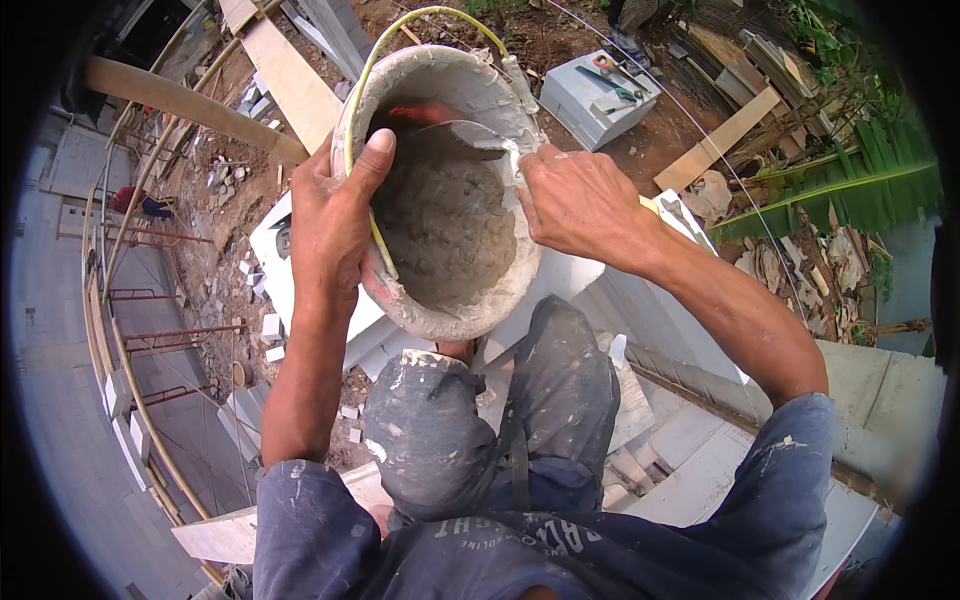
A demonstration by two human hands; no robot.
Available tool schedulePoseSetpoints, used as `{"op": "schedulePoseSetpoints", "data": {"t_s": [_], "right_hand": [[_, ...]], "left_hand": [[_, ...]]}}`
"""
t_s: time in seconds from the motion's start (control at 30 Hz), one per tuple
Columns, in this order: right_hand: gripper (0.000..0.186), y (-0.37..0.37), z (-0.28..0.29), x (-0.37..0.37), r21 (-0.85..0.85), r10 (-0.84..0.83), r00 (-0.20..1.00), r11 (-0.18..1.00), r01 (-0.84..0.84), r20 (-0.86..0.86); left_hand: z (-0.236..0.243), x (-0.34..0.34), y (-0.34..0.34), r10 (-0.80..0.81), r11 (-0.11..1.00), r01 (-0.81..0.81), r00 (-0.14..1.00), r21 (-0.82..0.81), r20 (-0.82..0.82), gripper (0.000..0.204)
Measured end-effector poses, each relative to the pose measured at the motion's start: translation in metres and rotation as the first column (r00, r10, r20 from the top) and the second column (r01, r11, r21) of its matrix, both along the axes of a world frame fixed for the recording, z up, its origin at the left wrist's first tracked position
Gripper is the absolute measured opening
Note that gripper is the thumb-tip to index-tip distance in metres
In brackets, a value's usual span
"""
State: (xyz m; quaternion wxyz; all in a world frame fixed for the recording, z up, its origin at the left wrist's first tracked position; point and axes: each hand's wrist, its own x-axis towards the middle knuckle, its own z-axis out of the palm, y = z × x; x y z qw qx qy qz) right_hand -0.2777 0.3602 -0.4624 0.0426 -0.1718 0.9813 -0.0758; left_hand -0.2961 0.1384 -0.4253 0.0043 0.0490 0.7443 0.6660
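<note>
A mortar-caked bucket (440,320) is in front of me above my knees, its mouth tipped toward me. Wet grey mortar (450,220) lies inside, and a yellow handle (372,85) arches over the far rim. My left hand (335,215) grips the left rim, thumb over the edge and fingers outside. At the right rim my right hand (580,200) is closed round what looks like a trowel (482,134); its pale, smeared blade reaches into the bucket, and most of its handle is hidden by the fist.
Tools lie on a pale block (590,105) beyond the bucket. A taut string (715,150) crosses the right side, near a large green leaf (850,185). Bamboo poles (108,300) and a plank (285,75) stand left. Another person (142,202) is far left; another's legs (628,35) show at the top.
</note>
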Motion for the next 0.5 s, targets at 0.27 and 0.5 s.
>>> {"op": "schedulePoseSetpoints", "data": {"t_s": [0.27, 0.5], "right_hand": [[0.037, 0.005, -0.027, 0.026, -0.191, -0.008, 0.868, 0.975, 0.118, 0.497], [0.04, 0.03, 0.003, 0.03, -0.13, -0.099, 0.933, 0.98, 0.153, 0.345]], "left_hand": [[-0.008, 0.002, 0.015, 0.123, 0.99, -0.127, 0.989, -0.054, -0.078, 0.049], [-0.008, 0.002, 0.01, 0.098, 0.992, -0.104, 0.991, -0.067, -0.089, 0.051]]}}
